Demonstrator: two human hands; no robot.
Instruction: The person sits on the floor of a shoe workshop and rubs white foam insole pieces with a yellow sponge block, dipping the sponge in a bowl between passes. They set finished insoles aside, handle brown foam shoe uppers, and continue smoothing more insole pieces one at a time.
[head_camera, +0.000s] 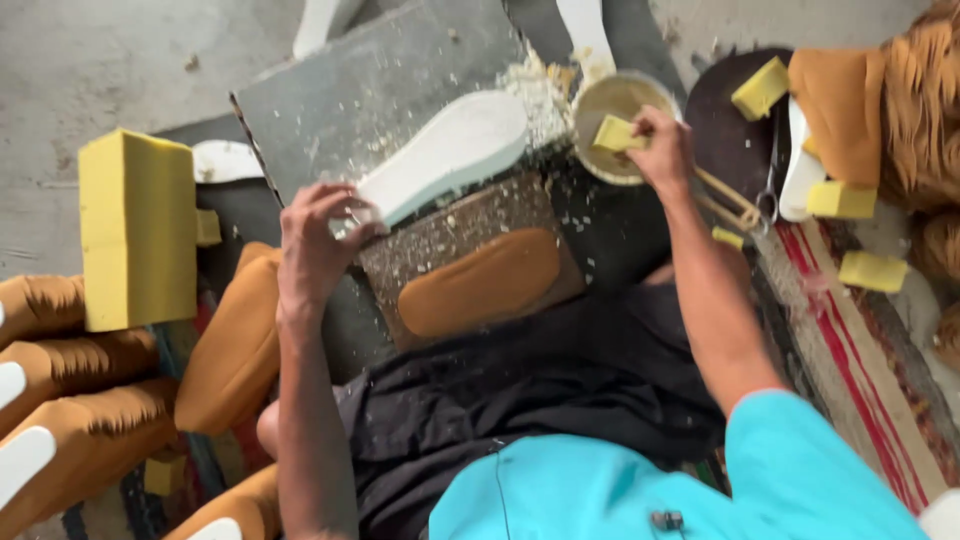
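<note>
The left hand (318, 238) pins the white foam shoe sole (450, 152) on the grey board's (340, 95) near edge so it stays flat; the right hand (662, 150) pinches a small yellow sponge block (617, 133) over the round glue tin (612, 122)

The heel end of the white sole (450, 150) is hidden under the left hand (315, 240), so how the fingers (345, 205) grip it cannot be told. The right hand (662, 150) covers part of the yellow sponge piece (615, 133) and the near rim of the round bowl (600, 100); what the bowl holds is too blurred to tell. The tan, fringed shoe uppers (70, 400) on the floor are cut off by the left edge, and those at the right edge (925, 100) likewise.
</note>
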